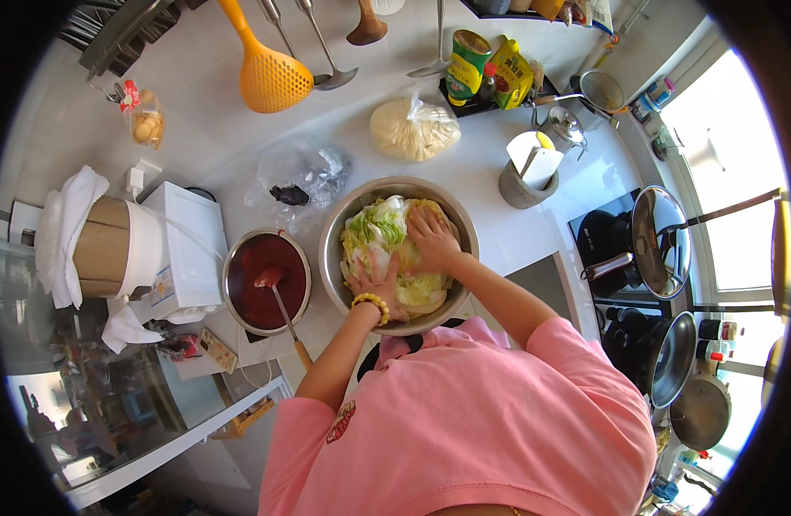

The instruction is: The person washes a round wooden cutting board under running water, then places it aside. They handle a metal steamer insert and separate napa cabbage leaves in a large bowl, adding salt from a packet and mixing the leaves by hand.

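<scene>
A wide steel basin [329,284] stands at the counter's front edge, filled with pale napa cabbage [382,222] whose leaf tips are green. My left hand [377,284], with a yellow beaded bracelet at the wrist, lies palm down on the cabbage at the near left, fingers spread. Farther back on the right, my right hand [432,240] rests flat on the leaves, its fingers also apart. Neither hand is closed around anything. Left of the basin sits a steel bowl [230,293] of dark red paste, with a wooden-handled ladle [283,309] leaning in it.
Behind the basin are a crumpled clear plastic bag [299,174] and a tied bag of pale food [411,132]. A stone mortar [526,187] is at the right, before a stove with a lidded pan [658,242]. A white appliance [189,251] and a phone [218,350] are at left.
</scene>
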